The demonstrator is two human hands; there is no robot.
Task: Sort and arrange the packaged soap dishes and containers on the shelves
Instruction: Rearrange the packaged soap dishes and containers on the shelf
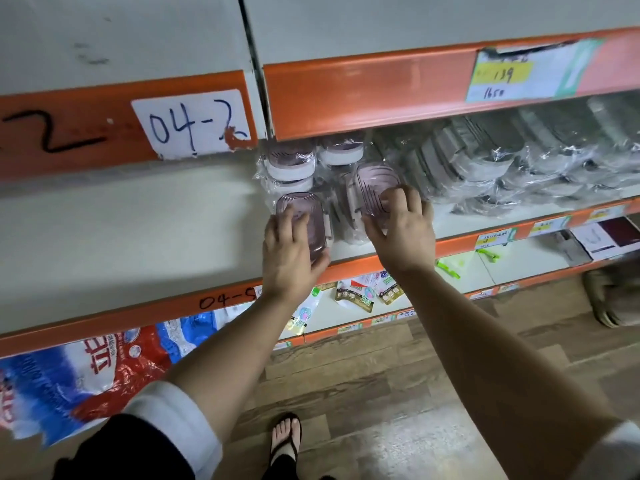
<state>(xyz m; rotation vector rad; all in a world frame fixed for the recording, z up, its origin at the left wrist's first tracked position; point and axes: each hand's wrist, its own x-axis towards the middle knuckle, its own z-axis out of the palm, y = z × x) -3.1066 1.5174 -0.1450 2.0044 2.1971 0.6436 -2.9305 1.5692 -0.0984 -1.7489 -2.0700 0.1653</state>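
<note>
Under the left hand [289, 251], clamped a wrapped pink soap dish [294, 201] from above, thumb against its near side, right at the shelf lip [349, 268]. Just beyond that hand, saw a stack [291, 164] of like dishes in film. Further right, gripped a second dish [372, 181] with the right hand [401, 230], pinched between thumb and spread fingers and stood on edge. Right of that hand, noted grey containers [485, 161] in leaning rows. Judged the step as grouping the pink dishes. Next, probably needed to set both against the stack, squarely and gently, without toppling anything.
</note>
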